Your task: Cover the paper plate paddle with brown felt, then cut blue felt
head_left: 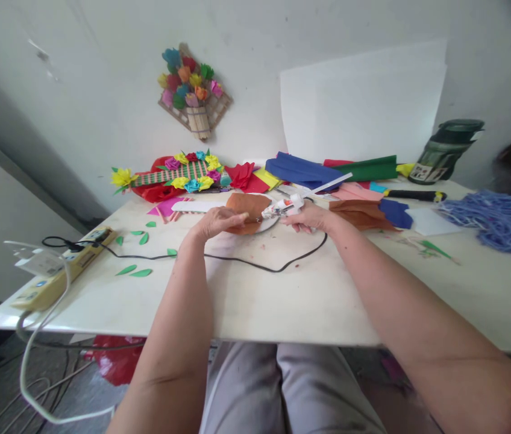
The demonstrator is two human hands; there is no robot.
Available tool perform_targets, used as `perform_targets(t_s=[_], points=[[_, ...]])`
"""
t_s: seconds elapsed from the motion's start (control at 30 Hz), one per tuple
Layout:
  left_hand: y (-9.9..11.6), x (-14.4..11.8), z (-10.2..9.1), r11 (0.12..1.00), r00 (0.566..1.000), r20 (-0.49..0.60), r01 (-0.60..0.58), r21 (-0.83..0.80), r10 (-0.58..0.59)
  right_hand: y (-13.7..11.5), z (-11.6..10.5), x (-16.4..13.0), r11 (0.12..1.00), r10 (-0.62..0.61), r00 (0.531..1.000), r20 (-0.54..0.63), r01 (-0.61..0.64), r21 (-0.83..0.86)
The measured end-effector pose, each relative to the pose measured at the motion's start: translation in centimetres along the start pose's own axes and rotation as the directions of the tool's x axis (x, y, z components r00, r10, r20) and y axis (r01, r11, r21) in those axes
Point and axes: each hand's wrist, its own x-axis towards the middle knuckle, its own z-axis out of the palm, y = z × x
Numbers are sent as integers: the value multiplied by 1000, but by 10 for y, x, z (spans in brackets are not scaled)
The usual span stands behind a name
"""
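My right hand [308, 217] is closed round a white hot glue gun [282, 207], its nozzle pointing left towards a piece of brown crepe paper [249, 205]. My left hand [219, 222] holds the left edge of that paper, thumb and fingers closed on it. The paper lies over a white card shape [267, 226] with a rounded end; a long white strip [192, 207] reaches out to its left. From the glue gun a black cord [264, 266] loops across the table to the left.
A yellow power strip [63, 271] lies at the left edge, near green paper leaves [144, 239]. Behind stand a flower-covered guitar shape [174, 175] and rolls of crepe paper [303, 170]. A dark bottle [445, 150] and blue yarn [502, 220] are at right.
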Motion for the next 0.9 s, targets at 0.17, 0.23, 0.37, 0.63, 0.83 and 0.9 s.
perform_targets(t_s=[0.17, 0.23, 0.37, 0.63, 0.83, 0.9], points=[[-14, 8, 11, 974, 919, -393, 103, 200, -16, -8, 15, 2, 1000, 15, 999, -42, -16, -19], [-22, 13, 18, 947, 906, -418, 70, 312, 71, -11, 18, 3, 999, 32, 998, -46, -33, -33], [-31, 16, 28, 912, 949, -308, 69, 404, 65, -12, 22, 5, 997, 48, 998, -34, -50, -57], [-30, 15, 27, 905, 979, -206, 97, 415, -11, -12, 29, 10, 993, 37, 999, -15, -38, -108], [-31, 15, 27, 910, 988, -147, 101, 401, -44, -14, 33, 11, 993, 14, 1000, -18, -16, -119], [-31, 15, 27, 910, 989, -135, 107, 401, -57, -15, 32, 10, 993, 24, 1000, -14, -25, -118]])
